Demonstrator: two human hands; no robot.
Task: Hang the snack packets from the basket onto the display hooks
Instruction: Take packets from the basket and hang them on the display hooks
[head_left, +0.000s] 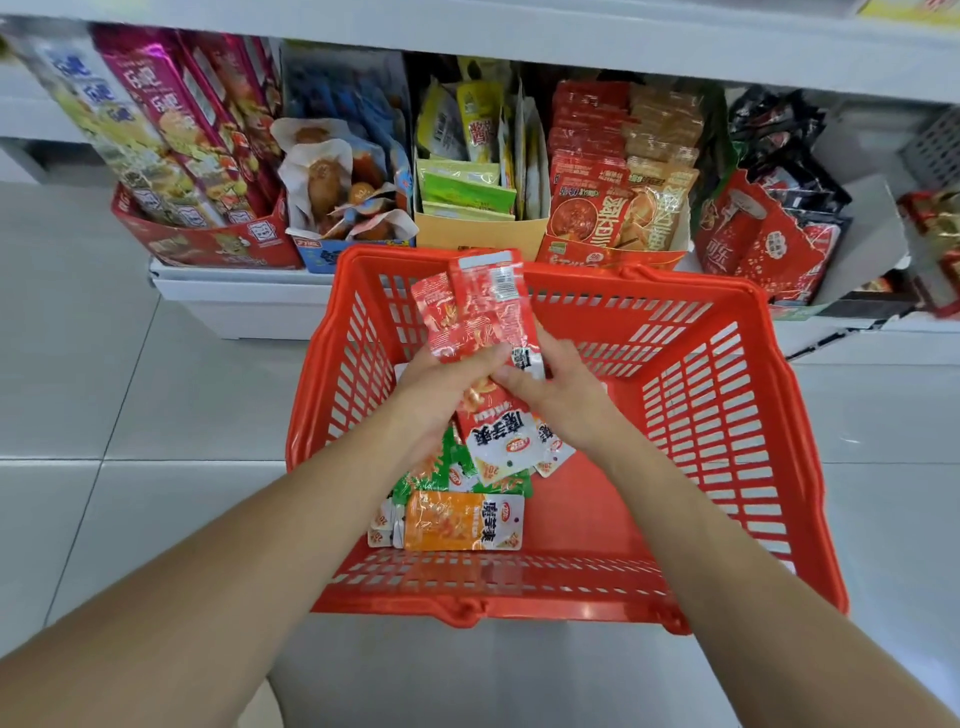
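Red snack packets (480, 306) in pinch of left hand (441, 395) and right hand (558, 387), above basket (519, 608).

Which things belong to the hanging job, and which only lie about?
Job: red plastic basket; red foil snack packets in left hand and right hand; orange foil packet, green foil packets in basket.
Around: cardboard boxes of snacks; white shelf; grey tiled floor.

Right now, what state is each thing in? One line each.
basket: upright on the floor, packets inside.
red packets: held up over the basket, not yet hung.
left hand: grips the red packets.
right hand: pinches the same red packets.
orange packet: lying flat in the basket.
green packets: lying in the basket, partly covered.
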